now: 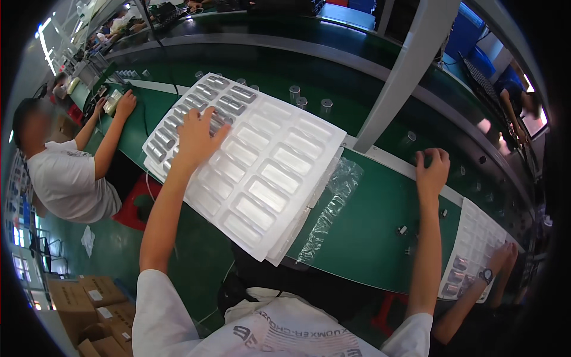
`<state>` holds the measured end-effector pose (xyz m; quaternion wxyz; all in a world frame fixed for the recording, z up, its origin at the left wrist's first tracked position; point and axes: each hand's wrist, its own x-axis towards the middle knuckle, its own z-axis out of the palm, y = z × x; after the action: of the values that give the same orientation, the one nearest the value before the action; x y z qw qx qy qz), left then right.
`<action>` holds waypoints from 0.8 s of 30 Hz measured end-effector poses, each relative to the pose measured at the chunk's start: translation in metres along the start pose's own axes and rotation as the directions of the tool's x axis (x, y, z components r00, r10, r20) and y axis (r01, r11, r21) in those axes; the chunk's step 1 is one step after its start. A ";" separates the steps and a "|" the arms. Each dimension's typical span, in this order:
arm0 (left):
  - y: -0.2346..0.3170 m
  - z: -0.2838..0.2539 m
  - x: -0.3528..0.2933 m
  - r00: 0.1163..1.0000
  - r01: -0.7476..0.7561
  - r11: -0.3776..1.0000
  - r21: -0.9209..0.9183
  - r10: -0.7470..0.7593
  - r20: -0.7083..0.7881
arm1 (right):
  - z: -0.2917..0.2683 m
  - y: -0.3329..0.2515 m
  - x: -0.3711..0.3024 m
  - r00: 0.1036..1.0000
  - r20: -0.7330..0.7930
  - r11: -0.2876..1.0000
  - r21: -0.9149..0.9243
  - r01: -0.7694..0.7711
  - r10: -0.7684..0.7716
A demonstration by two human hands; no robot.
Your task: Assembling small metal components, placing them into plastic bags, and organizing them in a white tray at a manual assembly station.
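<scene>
While cylinders lie around left fingers | right fingers near another cylinder

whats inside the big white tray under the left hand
The white tray holds silver cylinders in its far left pockets; nearer ones show bare plastic. The left hand covers part of it, so anything beneath is hidden.

The left hand spreads its fingers over the cans in a partly filled white tray. The right hand has bent fingers near another can; its grip is unclear. Clear film lies on the green table. At left, a person in white sits.
</scene>
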<state>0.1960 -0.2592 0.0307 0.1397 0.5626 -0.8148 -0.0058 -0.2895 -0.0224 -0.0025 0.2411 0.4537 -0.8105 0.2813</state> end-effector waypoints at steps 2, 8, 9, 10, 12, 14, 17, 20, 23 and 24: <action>-0.005 0.012 0.000 0.977 -0.061 0.998 -0.019 0.056 -0.207 | -0.022 -0.019 0.003 0.995 -0.103 0.997 0.074 -0.007 0.014; -0.001 0.022 0.014 0.968 -0.127 0.992 -0.008 0.122 -0.218 | -0.056 -0.070 -0.004 0.987 -0.139 0.954 0.277 0.115 -0.078; -0.001 0.025 0.015 0.948 -0.185 0.978 -0.097 0.151 -0.279 | -0.062 -0.078 -0.008 0.987 -0.138 0.954 0.276 0.114 -0.078; 0.002 0.024 0.015 0.948 -0.194 0.976 -0.102 0.160 -0.276 | -0.067 -0.086 -0.012 0.991 -0.106 0.945 0.310 0.109 -0.080; 0.011 0.023 0.013 0.962 -0.183 0.963 -0.197 0.135 -0.235 | -0.074 -0.098 -0.024 0.994 -0.072 0.931 0.349 0.106 -0.087; 0.005 0.025 0.017 0.942 -0.262 0.953 -0.150 0.219 -0.253 | -0.081 -0.105 -0.034 0.996 -0.044 0.917 0.389 0.094 -0.083; 0.003 0.021 0.021 0.939 -0.304 0.934 -0.188 0.261 -0.224 | -0.097 -0.110 -0.049 0.997 0.003 0.885 0.461 0.068 -0.078; 0.000 0.020 0.022 0.899 -0.361 0.928 -0.091 0.321 -0.298 | -0.104 -0.101 -0.061 0.999 0.009 0.889 0.457 0.033 -0.042; 0.001 0.015 0.025 0.890 -0.385 0.921 -0.056 0.355 -0.288 | -0.113 -0.088 -0.072 0.998 0.053 0.868 0.494 -0.044 0.020; 0.004 0.015 0.026 0.901 -0.371 0.926 -0.065 0.342 -0.268 | -0.117 -0.080 -0.076 0.998 0.047 0.879 0.474 -0.059 0.042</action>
<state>0.1800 -0.2841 0.0226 0.2727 0.3911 -0.8779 0.0450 -0.1679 0.0680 0.0525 0.1007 0.4825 -0.7327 0.4693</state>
